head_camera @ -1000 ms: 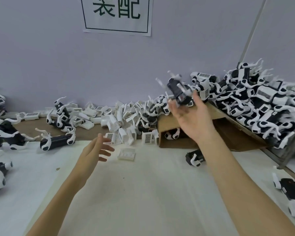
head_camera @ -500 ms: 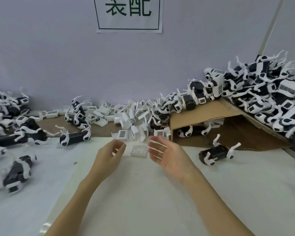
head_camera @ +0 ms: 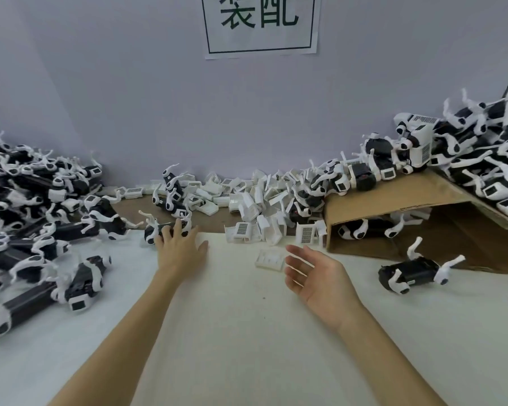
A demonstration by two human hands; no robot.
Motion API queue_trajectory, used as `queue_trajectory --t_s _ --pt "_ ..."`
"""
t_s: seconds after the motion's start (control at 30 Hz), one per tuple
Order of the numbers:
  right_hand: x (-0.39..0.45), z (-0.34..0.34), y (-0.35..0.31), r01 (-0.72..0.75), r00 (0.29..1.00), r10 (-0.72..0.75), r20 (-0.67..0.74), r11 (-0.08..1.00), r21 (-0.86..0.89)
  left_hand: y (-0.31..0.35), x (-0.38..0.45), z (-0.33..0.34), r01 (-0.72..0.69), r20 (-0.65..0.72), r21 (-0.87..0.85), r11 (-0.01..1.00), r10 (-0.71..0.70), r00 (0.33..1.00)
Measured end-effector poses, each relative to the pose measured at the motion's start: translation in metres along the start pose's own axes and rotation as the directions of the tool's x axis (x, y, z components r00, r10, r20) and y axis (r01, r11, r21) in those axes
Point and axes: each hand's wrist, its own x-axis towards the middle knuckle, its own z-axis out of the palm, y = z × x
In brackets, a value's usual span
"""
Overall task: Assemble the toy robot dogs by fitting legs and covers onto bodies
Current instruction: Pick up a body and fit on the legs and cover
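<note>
Left hand (head_camera: 180, 248) fingers spread, touching uncovered dog body (head_camera: 165, 230) left of cover pile (head_camera: 255, 206). Right hand (head_camera: 314, 273) relaxed, holding nothing, beside loose cover (head_camera: 269, 258). Finished dogs (head_camera: 481, 148) heaped right; many remain.

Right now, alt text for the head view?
A person's left hand reaches onto a black-and-white toy robot dog at the edge of the white work mat, while the right hand hovers open beside a loose white plastic cover. Heaps of dogs flank both sides; a brown cardboard box lies at right.
</note>
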Motion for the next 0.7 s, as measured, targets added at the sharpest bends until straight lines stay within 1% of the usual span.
queue_trajectory --t_s 0.03,0.07,0.1,0.13,0.2,0.23,0.27,0.3,0.33,0.37,0.4,0.43,0.5,0.57,0.6,0.67,0.7 --pt "-0.001 0.0 -0.001 0.002 1.0 -0.002 -0.007 1.0 -0.012 -0.004 0.004 0.002 -0.01 -0.007 0.009 1.0 0.01 1.0" --pt "-0.003 -0.001 -0.002 0.004 1.0 -0.004 -0.015 1.0 -0.02 -0.006 0.005 0.003 -0.023 -0.046 -0.022 0.999 0.022 0.999" --pt "-0.004 -0.001 -0.004 0.006 1.0 -0.007 -0.026 1.0 -0.025 -0.008 0.004 0.003 -0.05 -0.119 -0.099 0.994 0.038 0.992" --pt "-0.005 0.0 -0.005 0.009 0.999 -0.01 -0.039 1.0 -0.025 -0.007 0.001 0.001 -0.107 -0.221 -0.199 0.974 0.062 0.973" --pt "-0.007 0.0 -0.007 0.015 0.998 -0.016 -0.063 1.0 -0.018 0.0 -0.011 -0.004 -0.281 -0.418 -0.352 0.893 0.119 0.901" --pt "-0.008 0.0 -0.007 0.019 0.997 -0.02 -0.07 1.0 -0.015 0.007 -0.018 -0.008 -0.359 -0.486 -0.408 0.839 0.133 0.864" --pt "-0.008 0.001 -0.008 0.02 0.997 -0.022 -0.074 1.0 -0.017 0.015 -0.027 -0.013 -0.42 -0.522 -0.487 0.766 0.13 0.843" --pt "-0.009 0.003 -0.008 0.018 0.997 -0.02 -0.074 0.999 -0.031 0.024 -0.036 -0.021 -0.448 -0.517 -0.598 0.665 0.107 0.849" --pt "-0.01 0.004 -0.007 0.011 0.997 -0.014 -0.074 0.999 -0.052 0.035 -0.047 -0.028 -0.441 -0.477 -0.725 0.53 0.075 0.875" --pt "-0.011 0.006 -0.006 0.0 0.997 -0.005 -0.074 0.997 -0.072 0.046 -0.058 -0.035 -0.407 -0.42 -0.835 0.37 0.051 0.906" --pt "-0.012 0.007 -0.005 -0.012 0.997 0.006 -0.072 0.996 -0.084 0.057 -0.07 -0.041 -0.364 -0.364 -0.905 0.218 0.041 0.93" --pt "-0.013 0.008 -0.004 -0.022 0.997 0.016 -0.07 0.996 -0.088 0.068 -0.081 -0.044 -0.321 -0.318 -0.942 0.096 0.046 0.947" --pt "-0.014 0.01 -0.002 -0.027 0.999 0.023 -0.038 0.994 -0.11 0.086 -0.097 -0.041 -0.218 -0.227 -0.971 -0.1 0.083 0.97" --pt "-0.016 0.011 -0.002 -0.018 0.999 0.024 0.041 0.988 -0.153 0.096 -0.108 -0.035 -0.108 -0.149 -0.964 -0.242 0.158 0.976" --pt "-0.016 0.012 -0.003 -0.015 0.998 0.024 0.057 0.988 -0.152 0.097 -0.111 -0.032 -0.065 -0.124 -0.958 -0.278 0.198 0.972" --pt "-0.016 0.011 -0.003 -0.005 1.0 0.007 0.022 0.995 -0.096 0.094 -0.114 -0.025 -0.018 -0.096 -0.956 -0.292 0.258 0.961" --pt "-0.016 0.01 -0.003 0.028 1.0 -0.028 0.003 0.996 -0.083 0.091 -0.114 -0.023 -0.008 -0.092 -0.959 -0.285 0.28 0.956"
